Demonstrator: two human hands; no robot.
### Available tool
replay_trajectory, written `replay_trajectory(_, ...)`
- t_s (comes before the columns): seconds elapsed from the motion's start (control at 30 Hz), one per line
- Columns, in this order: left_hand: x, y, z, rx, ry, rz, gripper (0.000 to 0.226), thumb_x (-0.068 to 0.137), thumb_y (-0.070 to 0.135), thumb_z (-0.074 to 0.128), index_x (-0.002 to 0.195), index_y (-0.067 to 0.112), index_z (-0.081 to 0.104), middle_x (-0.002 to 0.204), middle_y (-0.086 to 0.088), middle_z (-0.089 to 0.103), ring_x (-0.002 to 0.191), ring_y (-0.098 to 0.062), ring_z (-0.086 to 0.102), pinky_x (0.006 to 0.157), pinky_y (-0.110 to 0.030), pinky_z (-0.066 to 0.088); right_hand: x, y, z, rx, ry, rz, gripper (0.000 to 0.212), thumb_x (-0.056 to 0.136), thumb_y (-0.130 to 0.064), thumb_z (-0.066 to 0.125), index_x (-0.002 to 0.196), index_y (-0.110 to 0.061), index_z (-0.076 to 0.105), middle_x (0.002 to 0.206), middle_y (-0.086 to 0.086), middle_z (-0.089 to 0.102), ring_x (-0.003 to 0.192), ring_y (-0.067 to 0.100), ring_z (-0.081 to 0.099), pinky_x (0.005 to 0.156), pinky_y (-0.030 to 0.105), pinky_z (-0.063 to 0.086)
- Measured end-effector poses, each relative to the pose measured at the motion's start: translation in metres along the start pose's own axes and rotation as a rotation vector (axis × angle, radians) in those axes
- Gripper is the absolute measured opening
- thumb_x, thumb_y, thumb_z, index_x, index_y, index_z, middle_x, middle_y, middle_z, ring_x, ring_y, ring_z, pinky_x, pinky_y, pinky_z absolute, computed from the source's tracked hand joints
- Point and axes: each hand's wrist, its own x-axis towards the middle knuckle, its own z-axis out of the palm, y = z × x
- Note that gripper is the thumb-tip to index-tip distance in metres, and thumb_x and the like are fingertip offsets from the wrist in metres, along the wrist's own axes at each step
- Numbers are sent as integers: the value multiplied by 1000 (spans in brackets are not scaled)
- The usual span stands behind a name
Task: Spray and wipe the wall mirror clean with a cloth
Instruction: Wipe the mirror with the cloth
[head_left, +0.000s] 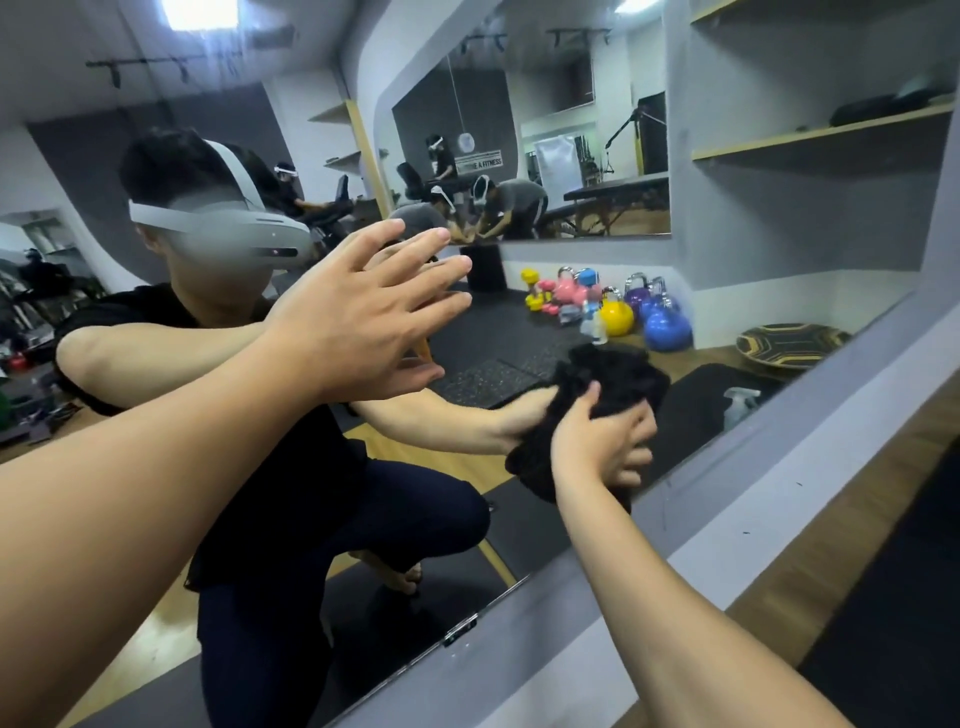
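One mirror (218, 104) filled the wall, its lower edge running along a grey ledge (727, 519). Two hands worked at it. The left hand (358, 317) lay flat against the glass, fingers straight and spread. The right hand (597, 441) gripped one black cloth (618, 379), bunched and pressed to the mirror low on the right; the hand covered part of it. One spray bottle (740, 408) showed only as a pale reflection. Reflected kettlebells (639, 312) overlapped, too crowded to count.
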Motion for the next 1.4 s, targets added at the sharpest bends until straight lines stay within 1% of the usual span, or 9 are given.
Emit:
replay_trajectory(0.2, 4, 0, -4, 42, 4, 3, 61, 91, 57, 57, 124, 6, 62, 138, -20, 58, 135, -41, 50, 121, -58, 30, -70, -128, -13, 67, -44, -917, 63, 88, -50, 57, 148, -36, 43, 159, -8, 34, 135, 31, 36, 101, 49, 29)
replay_trajectory(0.3, 3, 0, -5, 30, -18, -13, 62, 93, 57, 50, 130, 9, 61, 143, -21, 55, 139, -40, 47, 123, -56, 26, -44, -120, -11, 53, 5, -1099, 65, 90, -57, 54, 151, -36, 42, 158, -8, 37, 136, 29, 38, 102, 51, 34)
replay_trajectory(0.4, 0, 1, -2, -5, -26, -20, 67, 93, 59, 50, 143, 15, 57, 157, -18, 46, 151, -37, 35, 124, -55, 23, -6, -67, -2, 47, 61, -872, 71, 88, -66, 46, 153, -39, 36, 160, -10, 34, 139, 26, 36, 105, 48, 29)
replay_trajectory(0.6, 1, 0, -2, 20, -19, -12, 67, 91, 59, 52, 141, 15, 58, 157, -18, 46, 151, -36, 36, 123, -55, 24, 43, 61, 1, 41, -60, 37, 89, 91, -72, 40, 158, -16, 25, 163, 4, 25, 142, 41, 29, 111, 63, 21)
replay_trajectory(0.77, 2, 0, -4, 37, -40, 2, 68, 90, 60, 54, 141, 15, 58, 158, -17, 45, 151, -36, 36, 123, -55, 24, 45, 24, -2, 78, -27, 278, 80, 98, -62, 43, 157, -12, 24, 162, 8, 26, 140, 43, 27, 115, 60, 20)
replay_trajectory(1.0, 3, 0, -4, 29, -27, 3, 64, 93, 58, 51, 135, 10, 60, 151, -20, 51, 147, -39, 41, 122, -57, 27, -44, -130, -9, 43, 24, -855, 69, 92, -62, 47, 151, -27, 40, 162, -5, 29, 141, 35, 33, 106, 52, 26)
replay_trajectory(1.1, 3, -1, -3, 37, -19, 3, 60, 93, 57, 52, 129, 10, 62, 142, -19, 56, 143, -40, 44, 122, -57, 28, -40, -134, -8, -17, 31, -1149, 69, 91, -59, 47, 154, -34, 37, 162, -6, 30, 143, 33, 32, 107, 52, 26)
replay_trajectory(1.23, 1, 0, -1, 23, -16, -2, 67, 93, 60, 50, 142, 14, 58, 156, -18, 48, 150, -37, 37, 123, -55, 26, 5, -59, -1, 7, 69, -882, 70, 92, -66, 40, 155, -38, 30, 163, -9, 28, 145, 27, 31, 109, 50, 26)
replay_trajectory(1.4, 2, 0, -3, 22, -23, -6, 68, 90, 59, 54, 142, 15, 59, 156, -17, 48, 150, -36, 38, 123, -55, 25, 14, 81, 5, 46, -40, 54, 83, 92, -71, 36, 157, -19, 31, 162, 3, 29, 138, 40, 33, 111, 58, 24)
